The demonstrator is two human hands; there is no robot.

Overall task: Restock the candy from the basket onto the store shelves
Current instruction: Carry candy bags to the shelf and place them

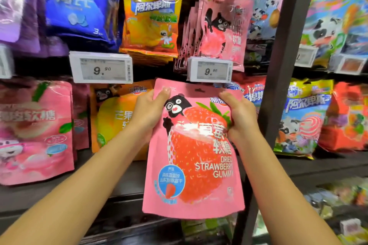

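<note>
**Strawberry gummy bag raised toward its peg**

Held upright, long axis vertical, strawberry gummy bag (194, 151) pinched at upper corners by left hand (148, 112) and right hand (240, 115). Hang hole sat just below price tag (210, 69); matching pink bags (217, 28) hung directly above, equally near both grips.

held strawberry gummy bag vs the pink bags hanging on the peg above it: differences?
The held bag is gripped near its top by the left hand and right hand; the hanging bags hang untouched. The held bag is single and faces the camera; the hanging bags are several, stacked and angled. The held bag looks larger, being closer. Both are pink with a black bear.
</note>
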